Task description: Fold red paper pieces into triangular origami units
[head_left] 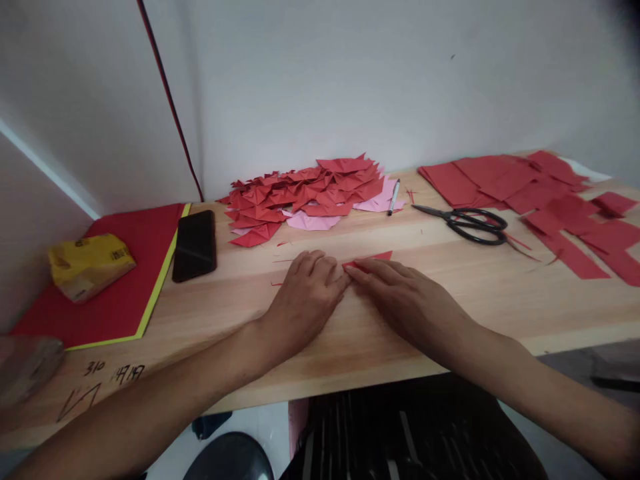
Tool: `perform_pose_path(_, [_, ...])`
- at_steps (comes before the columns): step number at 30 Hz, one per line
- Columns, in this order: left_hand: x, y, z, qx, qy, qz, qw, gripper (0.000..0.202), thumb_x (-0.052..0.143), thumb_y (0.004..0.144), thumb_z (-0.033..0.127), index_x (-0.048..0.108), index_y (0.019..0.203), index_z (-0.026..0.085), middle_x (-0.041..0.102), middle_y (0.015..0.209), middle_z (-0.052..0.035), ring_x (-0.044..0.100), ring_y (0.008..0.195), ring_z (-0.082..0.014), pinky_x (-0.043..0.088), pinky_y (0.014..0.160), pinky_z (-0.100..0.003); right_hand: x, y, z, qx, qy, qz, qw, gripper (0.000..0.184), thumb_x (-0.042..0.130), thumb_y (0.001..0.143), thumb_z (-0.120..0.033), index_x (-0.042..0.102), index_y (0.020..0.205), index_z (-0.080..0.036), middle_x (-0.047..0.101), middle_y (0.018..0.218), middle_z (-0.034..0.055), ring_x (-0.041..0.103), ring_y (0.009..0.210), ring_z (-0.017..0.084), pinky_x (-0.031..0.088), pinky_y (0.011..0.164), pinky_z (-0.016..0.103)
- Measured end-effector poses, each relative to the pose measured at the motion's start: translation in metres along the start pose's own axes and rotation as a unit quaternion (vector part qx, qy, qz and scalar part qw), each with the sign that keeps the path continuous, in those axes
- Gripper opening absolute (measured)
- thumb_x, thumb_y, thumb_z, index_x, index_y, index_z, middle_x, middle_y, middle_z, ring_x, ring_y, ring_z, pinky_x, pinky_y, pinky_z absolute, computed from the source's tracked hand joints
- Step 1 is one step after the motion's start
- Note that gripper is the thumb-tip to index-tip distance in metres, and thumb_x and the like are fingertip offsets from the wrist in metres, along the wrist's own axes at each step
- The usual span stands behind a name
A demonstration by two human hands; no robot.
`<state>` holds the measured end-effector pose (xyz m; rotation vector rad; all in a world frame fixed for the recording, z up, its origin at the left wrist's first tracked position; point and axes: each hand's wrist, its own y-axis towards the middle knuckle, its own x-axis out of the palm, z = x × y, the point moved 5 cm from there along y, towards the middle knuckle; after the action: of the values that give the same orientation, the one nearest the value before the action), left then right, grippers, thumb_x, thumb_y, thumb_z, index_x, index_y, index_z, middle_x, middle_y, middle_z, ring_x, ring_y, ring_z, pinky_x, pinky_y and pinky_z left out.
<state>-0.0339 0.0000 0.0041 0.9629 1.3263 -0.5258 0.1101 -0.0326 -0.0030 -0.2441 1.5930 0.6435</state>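
Note:
A small folded piece of red paper (383, 256) lies on the table in front of me, mostly covered by my fingers. My right hand (407, 287) rests over it, fingers together and pressing on the paper, with the thumb at its near edge. Curled beside it, my left hand (310, 290) has its thumb and forefinger at the paper's left end. The two hands nearly touch at the fingertips. Behind them sits a heap of folded red paper pieces (305, 193), with a few pink ones (313, 221) underneath.
Black-handled scissors (475, 223) and a marker pen (394, 197) lie beyond my right hand. Cut red sheets (530, 187) spread at the right. To the left are a phone (195, 245), red card sheets (150, 267) and a yellow packet (90, 263). Thin paper scraps lie about.

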Motion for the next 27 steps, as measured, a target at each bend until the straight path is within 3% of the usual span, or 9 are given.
perform_pose_path(3, [-0.005,0.0,0.004,0.009,0.016,0.005,1.0,0.025,0.044,0.095,0.018,0.061,0.113,0.015,0.059,0.098,-0.0091,0.048,0.098,-0.0234,0.042,0.09,-0.041,0.001,0.001,0.0,0.003,-0.006,-0.012,1.0,0.046,0.043,0.09,-0.005,0.053,0.134,-0.012,0.059,0.131,0.0134,0.057,0.116,0.024,0.049,0.099,0.041])
perform_pose_path(8, [-0.006,0.0,0.006,0.009,0.004,-0.009,1.0,0.023,0.044,0.095,0.018,0.062,0.108,0.015,0.056,0.089,-0.0068,0.044,0.088,-0.0212,0.04,0.079,-0.035,-0.001,0.007,0.0,0.025,-0.015,-0.04,0.999,0.049,0.042,0.088,-0.003,0.053,0.135,-0.015,0.06,0.128,0.0128,0.057,0.11,0.027,0.053,0.09,0.042])
perform_pose_path(13, [-0.005,0.002,0.007,0.01,0.0,-0.005,1.0,0.021,0.045,0.095,0.017,0.062,0.106,0.014,0.057,0.091,-0.0075,0.044,0.089,-0.0208,0.039,0.08,-0.035,-0.005,0.015,-0.002,0.048,-0.03,-0.078,0.995,0.05,0.042,0.087,-0.003,0.057,0.131,-0.02,0.062,0.12,0.0118,0.059,0.101,0.028,0.054,0.081,0.042])
perform_pose_path(17, [-0.005,0.003,0.005,0.005,-0.023,0.009,1.0,0.021,0.044,0.095,0.019,0.064,0.101,0.015,0.058,0.092,-0.0077,0.046,0.092,-0.0209,0.039,0.082,-0.036,-0.006,0.014,-0.002,0.054,-0.022,-0.078,0.995,0.051,0.04,0.087,-0.003,0.056,0.133,-0.02,0.062,0.121,0.0118,0.059,0.103,0.028,0.054,0.083,0.042])
perform_pose_path(24, [-0.007,0.001,0.0,-0.001,-0.069,-0.004,0.998,0.025,0.043,0.096,0.023,0.066,0.103,0.017,0.061,0.104,-0.0082,0.05,0.101,-0.0217,0.037,0.088,-0.038,-0.007,0.005,0.004,0.0,0.014,-0.065,0.998,0.048,0.041,0.091,-0.01,0.053,0.136,-0.02,0.058,0.132,0.0115,0.059,0.112,0.025,0.051,0.095,0.041])
perform_pose_path(27, [-0.006,0.001,0.001,0.001,-0.055,-0.012,0.998,0.026,0.042,0.097,0.023,0.066,0.104,0.018,0.062,0.103,-0.0077,0.051,0.1,-0.022,0.037,0.088,-0.039,-0.008,0.004,0.004,-0.003,-0.009,-0.068,0.998,0.047,0.04,0.092,-0.011,0.053,0.135,-0.021,0.058,0.133,0.0101,0.06,0.11,0.024,0.054,0.09,0.039])
